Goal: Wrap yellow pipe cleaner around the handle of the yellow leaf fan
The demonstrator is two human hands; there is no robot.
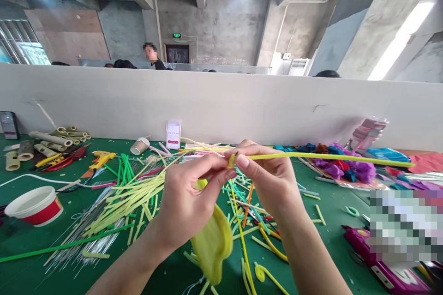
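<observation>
My left hand (188, 193) is closed in a pinch on a short yellow piece (230, 161) at the end of a yellow fuzzy petal shape (211, 239) that hangs below it. My right hand (268, 172) is closed on a long yellow-green pipe cleaner (332, 158) that stretches out to the right. The two hands meet fingertip to fingertip above the green table (311, 230), where the stick's end touches the yellow piece.
Several green and yellow pipe cleaners (131, 193) and thin wires lie scattered on the table. A red-and-white paper bowl (34, 205) stands at left, a yellow glue gun (100, 160) behind it. Purple fuzzy flowers (346, 165) lie at right. A magenta tool (377, 258) lies near right.
</observation>
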